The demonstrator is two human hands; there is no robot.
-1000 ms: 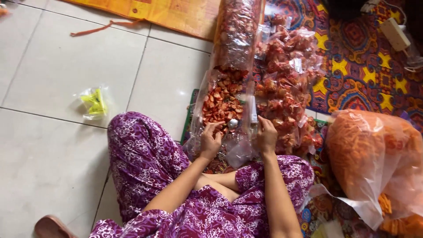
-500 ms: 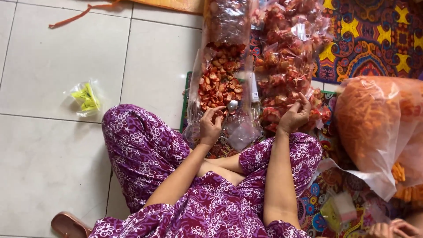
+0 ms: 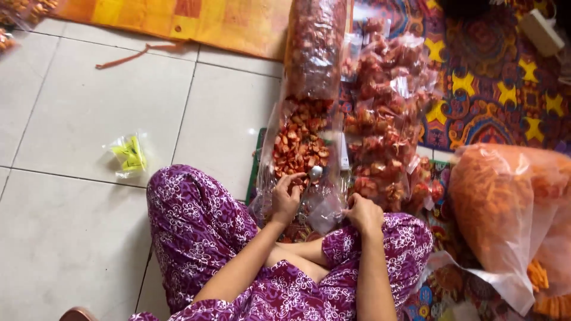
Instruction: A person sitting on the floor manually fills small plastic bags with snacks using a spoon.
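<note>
Head view: left hand [image 3: 286,196] on snack bag [image 3: 300,148].

The floor [image 3: 77,238] is of pale square tiles with dark joints. Taking the long clear bag of red chips [image 3: 306,113] as landmark: well to its left lies a small clear packet with yellow contents [image 3: 129,156]; up and left of it, a thin orange strip [image 3: 140,52] beside an orange-yellow mat [image 3: 178,18]. Just right of it sits a heap of small filled packets [image 3: 386,113] on a patterned rug [image 3: 493,89], and farther right a big bag of orange sticks [image 3: 505,214].
</note>
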